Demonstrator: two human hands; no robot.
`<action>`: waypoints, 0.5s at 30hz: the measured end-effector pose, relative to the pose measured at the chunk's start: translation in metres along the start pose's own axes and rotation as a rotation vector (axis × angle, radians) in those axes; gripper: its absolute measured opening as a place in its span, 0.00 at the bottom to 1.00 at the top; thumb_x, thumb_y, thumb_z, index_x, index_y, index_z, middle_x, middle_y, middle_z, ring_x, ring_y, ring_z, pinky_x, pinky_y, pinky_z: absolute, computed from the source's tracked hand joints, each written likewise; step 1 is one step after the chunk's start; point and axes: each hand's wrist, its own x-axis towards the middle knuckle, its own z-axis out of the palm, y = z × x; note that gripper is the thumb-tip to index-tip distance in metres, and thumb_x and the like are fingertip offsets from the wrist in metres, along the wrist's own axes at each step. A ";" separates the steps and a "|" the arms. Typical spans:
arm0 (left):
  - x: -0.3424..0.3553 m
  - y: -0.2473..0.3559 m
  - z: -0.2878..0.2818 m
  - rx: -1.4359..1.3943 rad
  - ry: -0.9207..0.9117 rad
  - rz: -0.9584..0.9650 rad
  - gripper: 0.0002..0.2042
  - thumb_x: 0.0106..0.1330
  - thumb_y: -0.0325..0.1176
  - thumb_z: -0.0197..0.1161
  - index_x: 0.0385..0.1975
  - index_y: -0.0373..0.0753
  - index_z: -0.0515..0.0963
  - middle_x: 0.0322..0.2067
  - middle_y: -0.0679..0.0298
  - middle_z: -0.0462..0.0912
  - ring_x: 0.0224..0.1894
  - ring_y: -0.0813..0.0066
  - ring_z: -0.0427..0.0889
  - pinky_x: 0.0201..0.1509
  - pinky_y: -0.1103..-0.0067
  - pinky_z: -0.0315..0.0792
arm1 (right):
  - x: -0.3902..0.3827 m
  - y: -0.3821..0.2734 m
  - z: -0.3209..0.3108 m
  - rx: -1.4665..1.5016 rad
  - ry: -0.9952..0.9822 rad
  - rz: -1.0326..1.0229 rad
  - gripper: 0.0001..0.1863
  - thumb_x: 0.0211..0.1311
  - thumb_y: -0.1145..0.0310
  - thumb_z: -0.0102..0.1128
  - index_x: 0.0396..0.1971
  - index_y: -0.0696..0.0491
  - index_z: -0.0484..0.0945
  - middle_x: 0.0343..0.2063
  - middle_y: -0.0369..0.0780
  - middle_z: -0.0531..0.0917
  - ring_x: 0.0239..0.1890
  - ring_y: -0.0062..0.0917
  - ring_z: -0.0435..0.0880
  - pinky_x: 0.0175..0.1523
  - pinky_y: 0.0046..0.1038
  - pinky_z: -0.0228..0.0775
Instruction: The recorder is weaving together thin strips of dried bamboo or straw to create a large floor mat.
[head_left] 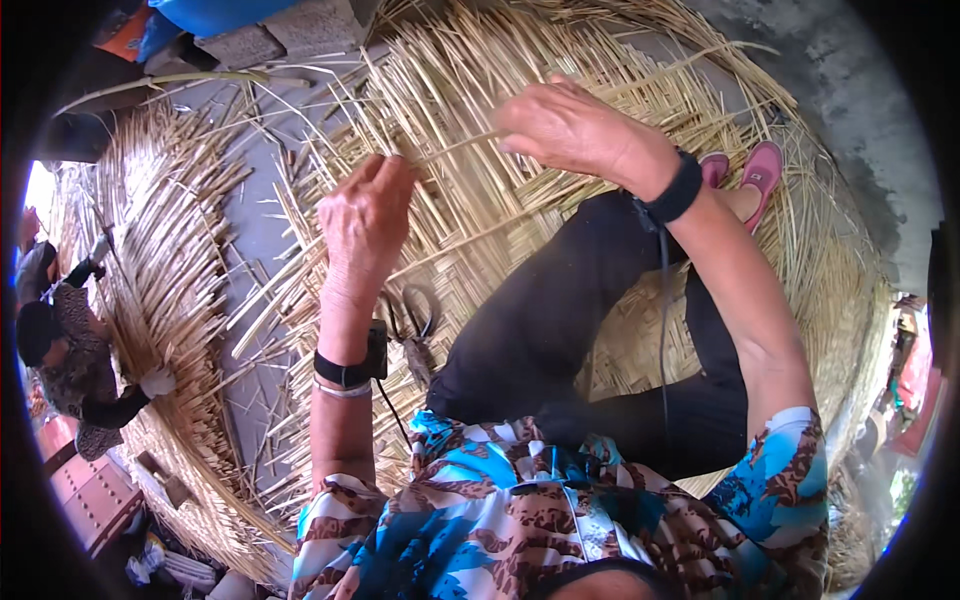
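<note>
Both hands, left hand [365, 215] and right hand [565, 125], pinching straw strips [455, 150] over woven mat [500, 230]

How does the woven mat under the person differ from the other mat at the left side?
The near mat carries the person, whose left hand and right hand work its strips; scissors lie on it. The far mat is tended by another person at its edge. Both are pale straw-coloured weaves with loose strip ends.

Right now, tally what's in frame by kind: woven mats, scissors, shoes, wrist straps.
Woven straw mats: 2, one under the person, one at left
Scissors: 1
Pink shoes: 2
Black wrist straps: 2
Total: 7
</note>
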 end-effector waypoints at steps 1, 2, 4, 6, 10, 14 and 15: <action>0.005 -0.006 0.005 0.031 -0.007 -0.062 0.05 0.63 0.31 0.62 0.29 0.38 0.77 0.23 0.61 0.78 0.23 0.62 0.79 0.26 0.71 0.70 | 0.008 0.003 0.007 0.055 -0.098 -0.030 0.12 0.66 0.63 0.54 0.42 0.56 0.77 0.35 0.43 0.80 0.37 0.36 0.79 0.45 0.36 0.71; 0.008 -0.013 0.010 0.027 0.024 -0.109 0.05 0.63 0.32 0.62 0.28 0.39 0.77 0.25 0.62 0.78 0.26 0.64 0.79 0.30 0.71 0.71 | 0.018 0.006 0.016 0.140 -0.138 0.027 0.11 0.68 0.64 0.52 0.40 0.56 0.77 0.31 0.43 0.80 0.33 0.29 0.79 0.46 0.34 0.72; 0.007 -0.024 0.018 0.184 0.182 -0.080 0.08 0.60 0.33 0.65 0.38 0.43 0.78 0.40 0.61 0.78 0.44 0.63 0.77 0.43 0.69 0.70 | 0.032 0.012 0.034 0.003 -0.110 -0.004 0.10 0.68 0.64 0.52 0.37 0.55 0.78 0.26 0.42 0.78 0.27 0.25 0.77 0.40 0.31 0.73; 0.006 -0.034 0.029 0.207 0.355 -0.058 0.15 0.58 0.33 0.67 0.46 0.44 0.76 0.48 0.60 0.74 0.51 0.60 0.73 0.49 0.68 0.69 | 0.051 0.014 0.060 0.117 0.198 0.045 0.14 0.63 0.74 0.54 0.16 0.53 0.75 0.07 0.36 0.71 0.09 0.23 0.68 0.14 0.27 0.63; 0.008 -0.044 0.077 -0.211 0.192 -0.251 0.11 0.61 0.28 0.62 0.43 0.38 0.76 0.39 0.55 0.80 0.42 0.60 0.80 0.45 0.66 0.74 | 0.070 0.023 0.099 0.134 0.428 0.295 0.13 0.63 0.71 0.55 0.17 0.49 0.76 0.10 0.37 0.75 0.12 0.26 0.74 0.17 0.29 0.66; 0.000 -0.056 0.133 -0.260 -0.301 -0.542 0.10 0.63 0.32 0.60 0.40 0.34 0.78 0.30 0.55 0.86 0.31 0.67 0.85 0.37 0.72 0.79 | 0.068 0.018 0.133 0.301 0.449 0.577 0.10 0.64 0.64 0.56 0.26 0.51 0.80 0.14 0.37 0.81 0.19 0.30 0.82 0.27 0.30 0.71; -0.008 -0.058 0.143 -0.148 -0.281 -0.473 0.10 0.63 0.33 0.59 0.40 0.34 0.78 0.30 0.56 0.86 0.30 0.69 0.85 0.36 0.75 0.79 | 0.068 0.020 0.138 0.310 0.483 0.540 0.10 0.64 0.64 0.56 0.26 0.51 0.80 0.14 0.37 0.81 0.19 0.30 0.82 0.27 0.30 0.71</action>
